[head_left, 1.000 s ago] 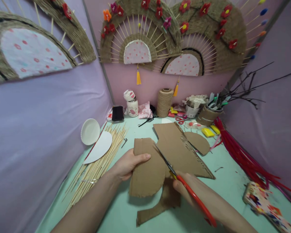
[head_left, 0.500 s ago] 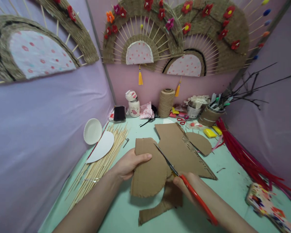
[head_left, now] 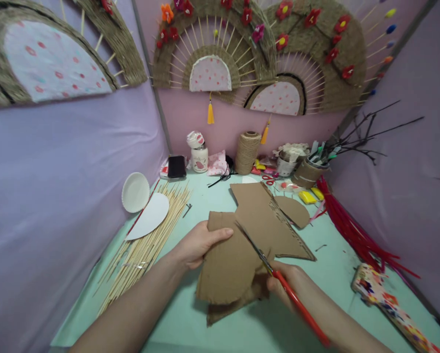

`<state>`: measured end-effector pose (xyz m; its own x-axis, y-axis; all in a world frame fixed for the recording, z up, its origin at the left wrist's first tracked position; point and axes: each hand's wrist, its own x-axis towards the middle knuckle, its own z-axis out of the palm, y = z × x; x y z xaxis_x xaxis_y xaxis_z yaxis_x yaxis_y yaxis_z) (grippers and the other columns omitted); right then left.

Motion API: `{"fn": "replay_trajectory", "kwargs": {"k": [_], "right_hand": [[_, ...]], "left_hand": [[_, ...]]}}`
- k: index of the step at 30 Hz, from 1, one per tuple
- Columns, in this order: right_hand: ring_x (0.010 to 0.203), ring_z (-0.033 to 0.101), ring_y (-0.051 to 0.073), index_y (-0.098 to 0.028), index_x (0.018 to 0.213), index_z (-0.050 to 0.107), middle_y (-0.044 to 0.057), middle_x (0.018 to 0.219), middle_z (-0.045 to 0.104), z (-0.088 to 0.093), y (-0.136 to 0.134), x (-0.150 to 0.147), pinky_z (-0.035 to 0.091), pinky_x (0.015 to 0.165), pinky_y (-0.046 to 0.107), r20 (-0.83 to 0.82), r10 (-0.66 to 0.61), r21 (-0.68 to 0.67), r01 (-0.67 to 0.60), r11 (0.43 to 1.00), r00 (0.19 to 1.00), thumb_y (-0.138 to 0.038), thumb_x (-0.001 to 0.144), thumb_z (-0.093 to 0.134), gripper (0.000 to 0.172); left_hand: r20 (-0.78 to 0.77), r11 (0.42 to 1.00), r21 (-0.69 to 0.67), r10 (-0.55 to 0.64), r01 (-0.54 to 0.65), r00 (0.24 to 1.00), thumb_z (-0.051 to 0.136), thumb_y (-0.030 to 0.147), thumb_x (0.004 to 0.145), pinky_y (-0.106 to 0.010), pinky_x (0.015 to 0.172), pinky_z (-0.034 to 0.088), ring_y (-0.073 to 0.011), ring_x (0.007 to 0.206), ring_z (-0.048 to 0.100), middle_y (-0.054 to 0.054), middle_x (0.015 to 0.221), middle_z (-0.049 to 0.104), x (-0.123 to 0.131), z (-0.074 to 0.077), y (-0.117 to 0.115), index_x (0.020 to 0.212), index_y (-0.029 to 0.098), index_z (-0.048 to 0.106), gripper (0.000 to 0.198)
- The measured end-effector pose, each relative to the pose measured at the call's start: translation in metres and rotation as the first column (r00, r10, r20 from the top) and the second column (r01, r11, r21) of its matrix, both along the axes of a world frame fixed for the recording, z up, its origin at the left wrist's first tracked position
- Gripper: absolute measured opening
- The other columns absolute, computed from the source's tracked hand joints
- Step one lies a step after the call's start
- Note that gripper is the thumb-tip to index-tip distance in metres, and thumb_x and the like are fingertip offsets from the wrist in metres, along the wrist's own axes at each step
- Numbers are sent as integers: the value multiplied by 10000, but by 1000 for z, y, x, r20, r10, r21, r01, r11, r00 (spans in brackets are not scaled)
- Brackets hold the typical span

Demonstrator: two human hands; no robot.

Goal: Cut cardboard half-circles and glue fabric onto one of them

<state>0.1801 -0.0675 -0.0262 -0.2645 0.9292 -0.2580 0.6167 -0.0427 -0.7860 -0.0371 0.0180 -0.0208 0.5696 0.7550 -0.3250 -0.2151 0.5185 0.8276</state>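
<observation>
My left hand [head_left: 201,243] grips the left edge of a curved piece of cardboard [head_left: 229,267], thumb flat on its upper face. In my right hand [head_left: 288,282] is a pair of scissors [head_left: 297,299] with long red handles. Their metal blades lie along the right side of the cardboard, pointing up and left. A strip of cardboard [head_left: 234,309] hangs beneath the piece, partly hidden by it. Behind lies a larger cardboard sheet [head_left: 260,215] on the table, and to its right a rounded cardboard piece [head_left: 295,212].
Thin bamboo sticks [head_left: 146,255] and a white paper half-disc [head_left: 152,218] lie at left near a white bowl [head_left: 135,192]. A twine spool [head_left: 247,153] stands at the back. Red strips [head_left: 348,225] and a paint-stained object [head_left: 374,284] lie right. Decorated fans [head_left: 208,73] hang above.
The view has shifted slightly. The hanging strip has moved up and further behind the held piece. The scissors' blades remain at the cardboard's right side.
</observation>
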Motion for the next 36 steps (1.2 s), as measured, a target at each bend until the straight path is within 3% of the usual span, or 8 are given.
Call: {"fn": "replay_trajectory", "kwargs": {"k": [5,9,12,17,21,29,36], "right_hand": [[561,352,113,-201,748,454,-26,648,448,17,-4,-1,338,513,228,-203,155,35,-151,988,967,-642,899,312,487],[558,348,110,-210,730,426,-32,659,406,27,-4,-3,339,500,224,-243,177,22,-177,984,954,-756,852,248,587],[549,351,109,-209,726,432,-30,653,411,30,-4,-4,339,490,221,-226,167,5,-171,985,960,-708,877,281,543],[488,346,106,-210,721,436,-40,555,437,30,-4,-3,299,458,225,-98,127,-27,-130,991,987,-453,929,338,335],[462,369,107,-204,702,448,-45,489,452,35,-5,-4,286,465,230,-7,139,-56,-139,989,990,-329,936,315,297],[517,364,114,-186,636,495,-42,493,437,49,-3,-8,289,494,220,87,96,-71,-90,993,992,-323,908,367,330],[587,388,119,-167,625,534,-22,618,494,43,1,-1,336,564,230,104,89,-111,-77,991,991,-393,867,433,346]], "left_hand": [[1,996,1,-93,93,996,806,342,666,-323,815,504,-219,877,671,-121,991,731,4,1,-6,1031,129,691,438],[13,994,-20,-112,112,994,800,331,674,-323,822,501,-208,870,669,-116,977,734,4,0,-7,1025,131,696,417],[20,993,-22,-112,112,994,799,327,677,-324,821,501,-207,872,668,-119,979,733,3,-1,-5,1031,131,693,418],[34,994,-33,-106,107,994,809,317,663,-330,815,507,-208,856,671,-120,957,735,4,-1,-5,1019,122,694,422],[57,993,-28,-116,118,992,812,305,662,-315,802,511,-193,837,671,-110,944,738,3,1,-5,1011,124,698,410],[73,989,-27,-146,148,987,803,301,677,-300,784,515,-180,822,673,-101,952,737,0,0,-5,986,125,702,369],[48,984,-30,-176,178,983,809,315,665,-309,781,515,-187,816,674,-104,949,735,-1,-1,-3,959,115,701,371]]}}
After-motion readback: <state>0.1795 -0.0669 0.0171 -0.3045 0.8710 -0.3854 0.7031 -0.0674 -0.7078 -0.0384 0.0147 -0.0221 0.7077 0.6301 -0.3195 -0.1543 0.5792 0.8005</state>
